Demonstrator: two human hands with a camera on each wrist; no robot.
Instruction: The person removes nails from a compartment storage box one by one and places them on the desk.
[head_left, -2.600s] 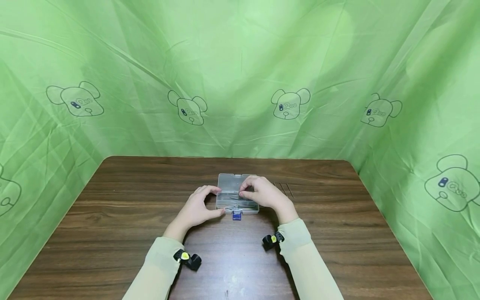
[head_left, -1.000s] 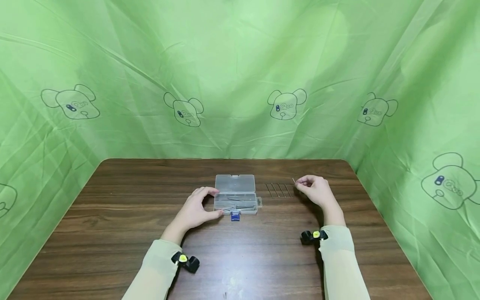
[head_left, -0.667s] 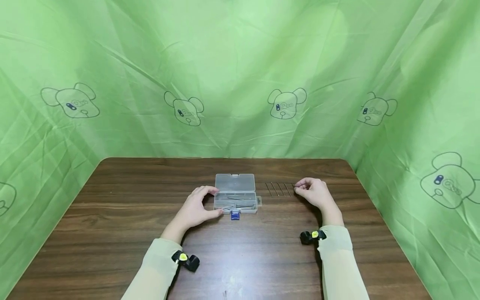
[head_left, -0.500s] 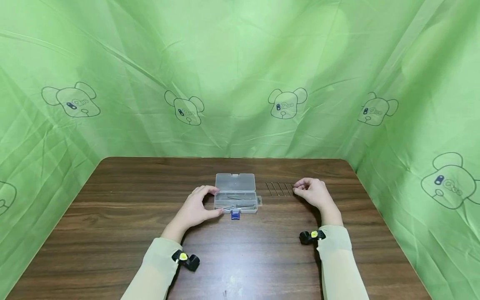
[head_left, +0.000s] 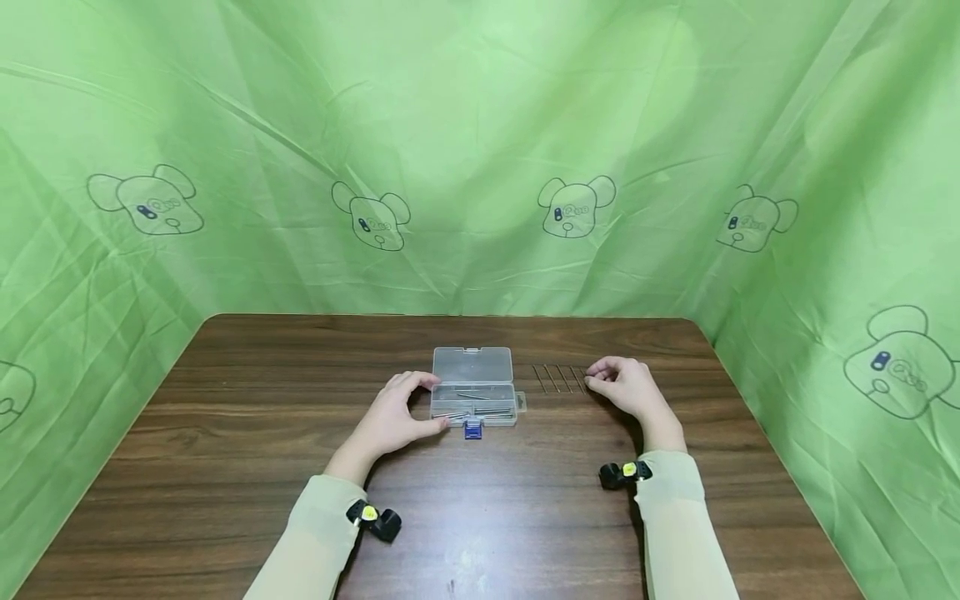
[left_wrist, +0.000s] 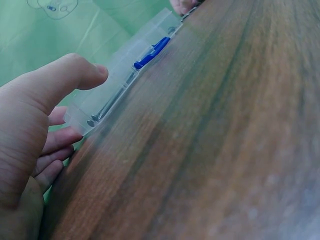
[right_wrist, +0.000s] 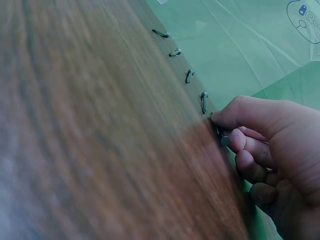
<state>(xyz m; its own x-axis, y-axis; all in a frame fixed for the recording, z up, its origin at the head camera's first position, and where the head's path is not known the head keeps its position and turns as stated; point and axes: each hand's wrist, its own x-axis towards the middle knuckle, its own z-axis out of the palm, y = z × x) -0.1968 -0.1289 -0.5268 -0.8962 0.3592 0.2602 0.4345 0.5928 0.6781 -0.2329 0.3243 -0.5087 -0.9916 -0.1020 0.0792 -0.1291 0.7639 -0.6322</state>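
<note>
My left hand (head_left: 386, 423) holds the left end of a clear plastic box (left_wrist: 82, 107), thumb at the front corner and fingertips at the back. The box stands with its lid (head_left: 472, 367) up and its blue latch (head_left: 472, 431) hanging at the front. Nails (head_left: 491, 412) lie in its front compartments, and a single nail (head_left: 472, 397) is in the back one. Further right, several nails (head_left: 558, 379) lie in a slanted row on the table. At that row's right end my right hand (head_left: 632, 390) pinches another nail (right_wrist: 224, 141), low at the tabletop.
The brown wooden table (head_left: 480, 517) carries the box and the row. A green curtain (head_left: 480, 167) with printed animal heads rises behind and on both sides. Black wrist cameras (head_left: 386, 525) sit on both sleeves. A clear hanging tab (head_left: 521, 402) sticks out from the box's right end.
My right hand has moved from over the box to the row's right end, carrying a nail, then lowered it to the table. My left hand has stayed at the box.
</note>
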